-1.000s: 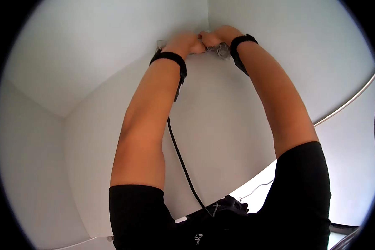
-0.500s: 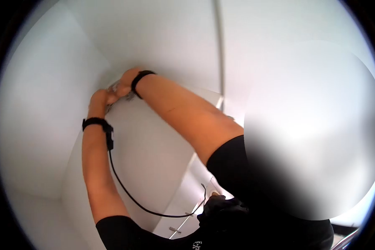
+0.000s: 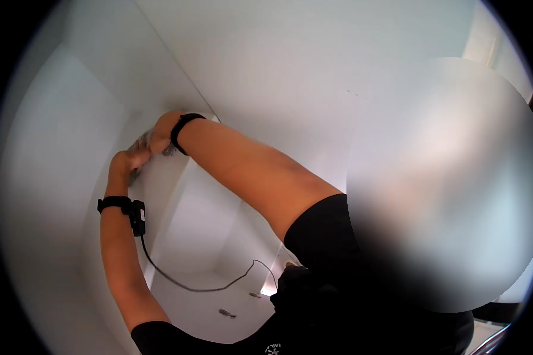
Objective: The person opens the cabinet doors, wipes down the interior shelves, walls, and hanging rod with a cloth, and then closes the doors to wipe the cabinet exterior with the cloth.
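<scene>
My left hand and my right hand are close together at the upper left, against the edge of a white cabinet panel. Both hands look closed, with their fingers curled inward and partly hidden. Small greyish, shiny material shows under and between them, too unclear to name. Black bands circle both wrists. On the left one sits a small black device, and a dark cable runs from it to my chest.
White walls and panels surround my arms. Below them, an open cabinet interior shows metal hinges. A large white panel spans the top. At the lower right is a curved metal bar. A blurred round patch covers the right side.
Both hands sit slightly lower and further left in the picture, still close together. The view has shifted, showing more of the cabinet interior and its hinges.
</scene>
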Motion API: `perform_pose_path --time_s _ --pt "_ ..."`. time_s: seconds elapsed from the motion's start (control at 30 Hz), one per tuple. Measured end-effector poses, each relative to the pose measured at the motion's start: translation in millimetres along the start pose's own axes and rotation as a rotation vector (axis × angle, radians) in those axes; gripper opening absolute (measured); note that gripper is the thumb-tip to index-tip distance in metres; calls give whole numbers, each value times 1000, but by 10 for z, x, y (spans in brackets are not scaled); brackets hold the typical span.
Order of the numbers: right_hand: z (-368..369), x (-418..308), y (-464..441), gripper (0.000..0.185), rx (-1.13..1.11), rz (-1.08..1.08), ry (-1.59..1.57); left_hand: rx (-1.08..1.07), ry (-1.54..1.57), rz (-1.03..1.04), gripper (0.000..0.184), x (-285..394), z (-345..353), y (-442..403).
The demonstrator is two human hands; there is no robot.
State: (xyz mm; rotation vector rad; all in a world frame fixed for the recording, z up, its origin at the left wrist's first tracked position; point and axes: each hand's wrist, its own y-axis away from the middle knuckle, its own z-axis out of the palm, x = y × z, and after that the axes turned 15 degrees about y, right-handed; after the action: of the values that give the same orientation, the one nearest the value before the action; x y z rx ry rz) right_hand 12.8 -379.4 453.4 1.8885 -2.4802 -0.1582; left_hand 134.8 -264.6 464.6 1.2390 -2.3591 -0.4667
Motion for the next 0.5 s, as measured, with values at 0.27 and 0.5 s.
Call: perform_pose_path --time_s 0.27,0.5 --pt "79 62 19 57 111 -56 139 131 -75 328 82 -383 -17 -485" --pt "375 -176 -774 55 202 -39 -49 200 -168 348 78 -803 -98 -705"
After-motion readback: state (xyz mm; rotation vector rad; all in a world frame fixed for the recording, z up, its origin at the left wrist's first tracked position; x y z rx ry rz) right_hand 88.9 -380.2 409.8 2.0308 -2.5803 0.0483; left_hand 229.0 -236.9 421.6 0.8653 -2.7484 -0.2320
